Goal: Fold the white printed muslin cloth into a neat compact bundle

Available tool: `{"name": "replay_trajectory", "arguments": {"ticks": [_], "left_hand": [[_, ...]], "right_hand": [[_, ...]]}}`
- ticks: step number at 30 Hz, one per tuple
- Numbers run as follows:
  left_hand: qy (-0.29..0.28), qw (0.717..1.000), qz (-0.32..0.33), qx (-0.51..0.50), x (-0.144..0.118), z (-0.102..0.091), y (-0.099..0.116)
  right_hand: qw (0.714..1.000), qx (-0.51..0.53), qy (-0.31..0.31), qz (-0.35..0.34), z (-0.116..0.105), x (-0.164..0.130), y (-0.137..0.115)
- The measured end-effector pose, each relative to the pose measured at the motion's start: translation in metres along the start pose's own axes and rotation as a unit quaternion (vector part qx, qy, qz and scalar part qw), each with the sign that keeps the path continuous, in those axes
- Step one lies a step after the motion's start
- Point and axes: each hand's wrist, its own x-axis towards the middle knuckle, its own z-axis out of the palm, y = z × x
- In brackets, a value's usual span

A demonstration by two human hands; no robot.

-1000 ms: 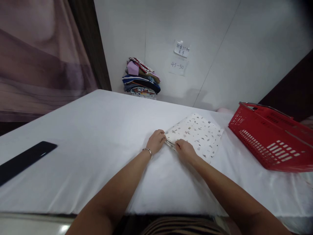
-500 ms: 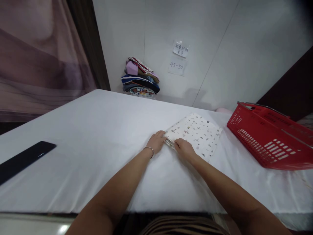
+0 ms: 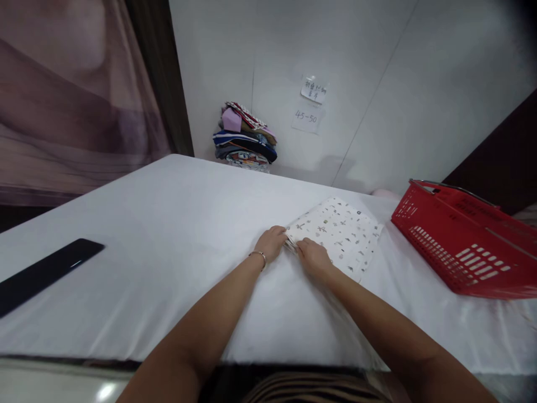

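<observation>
A folded white cloth with small printed figures lies flat on the white-covered table, right of the middle. My left hand, with a bracelet at the wrist, is closed on the cloth's left corner. Just to its right, my right hand pinches the near edge of the same cloth. Between the two hands the stacked layers of the edge show. My fingertips are partly hidden by the hands and the fabric.
A red plastic basket with a metal handle stands at the right. At the left lies a flat dark object. Folded fabrics are piled beyond the table's far edge, against a wall with paper signs.
My right hand has slid slightly left along the cloth's edge, closer to my left hand. The whole view has shifted a little; the cloth stays in place.
</observation>
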Motion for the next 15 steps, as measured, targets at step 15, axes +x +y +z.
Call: {"name": "replay_trajectory", "arguments": {"ticks": [15], "left_hand": [[0.062,0.963,-0.181,-0.187,-0.001,0.008,-0.017]], "right_hand": [[0.997,0.063,-0.034,0.021,-0.006,0.01,0.007]]}}
